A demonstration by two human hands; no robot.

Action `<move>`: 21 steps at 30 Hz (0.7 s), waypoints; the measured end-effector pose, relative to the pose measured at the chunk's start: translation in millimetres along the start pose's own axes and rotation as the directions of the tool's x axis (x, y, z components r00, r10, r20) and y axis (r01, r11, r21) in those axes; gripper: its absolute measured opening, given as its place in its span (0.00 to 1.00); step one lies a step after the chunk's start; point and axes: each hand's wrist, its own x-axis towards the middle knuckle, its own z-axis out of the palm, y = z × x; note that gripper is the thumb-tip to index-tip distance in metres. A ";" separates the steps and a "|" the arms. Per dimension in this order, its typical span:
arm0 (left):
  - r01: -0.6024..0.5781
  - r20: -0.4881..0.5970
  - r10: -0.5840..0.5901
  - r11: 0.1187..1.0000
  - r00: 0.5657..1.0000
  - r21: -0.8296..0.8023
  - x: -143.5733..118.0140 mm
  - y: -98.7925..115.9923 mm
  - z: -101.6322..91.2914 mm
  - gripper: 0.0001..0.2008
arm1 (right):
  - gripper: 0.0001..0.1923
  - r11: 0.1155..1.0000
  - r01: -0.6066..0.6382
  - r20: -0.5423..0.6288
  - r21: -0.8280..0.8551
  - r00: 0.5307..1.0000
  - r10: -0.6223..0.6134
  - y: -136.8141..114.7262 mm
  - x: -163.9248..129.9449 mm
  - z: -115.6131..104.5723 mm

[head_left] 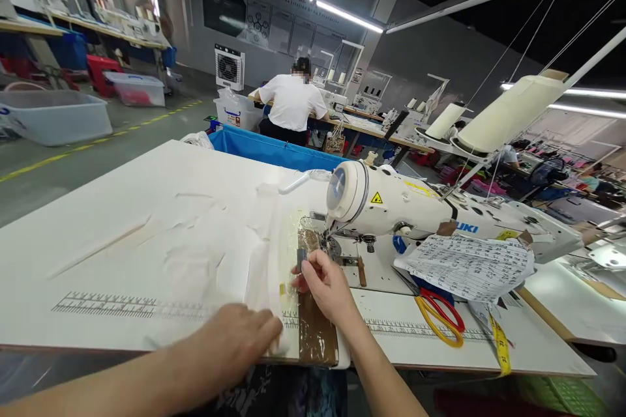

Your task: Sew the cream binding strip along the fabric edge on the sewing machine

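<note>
My right hand (327, 283) is closed in a pinch around a small dark grey piece (301, 258), just in front of the needle area of a white sewing machine (391, 195). Under that hand lies a brown strip (317, 339) with a shiny, taped-looking surface. Nearer the front edge, my left hand (239, 342) is slightly blurred, its fingers curled down on thin white fabric (257, 273). The fabric runs up the white tabletop (122, 208) beside the brown strip; its exact edges are hard to make out against the table.
Right of the machine base lie scissors with red and yellow handles (440, 320), a yellow tape measure (499, 346) and a handwritten sheet (464, 266). Thread cones (511, 111) stand above. Behind the table hangs a blue cloth bin (274, 148); a person in white (293, 104) sits beyond.
</note>
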 end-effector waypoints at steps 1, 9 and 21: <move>-0.022 0.031 0.024 0.998 0.999 -0.056 -1.5 10.6 -1.9 0.12 | 0.14 1.000 -0.002 -0.002 0.008 1.000 0.002 0.5 -11.2 1.7; 0.053 -0.257 -0.121 0.965 0.959 -0.256 15.6 -78.2 -26.3 0.15 | 0.12 0.945 0.171 -0.153 -0.279 0.964 -0.220 -3.0 -81.8 23.8; -0.040 -0.184 0.025 0.996 0.983 -0.079 32.6 -129.8 36.2 0.24 | 0.12 0.919 0.069 -0.006 -0.388 0.997 -0.077 -14.7 -46.3 55.7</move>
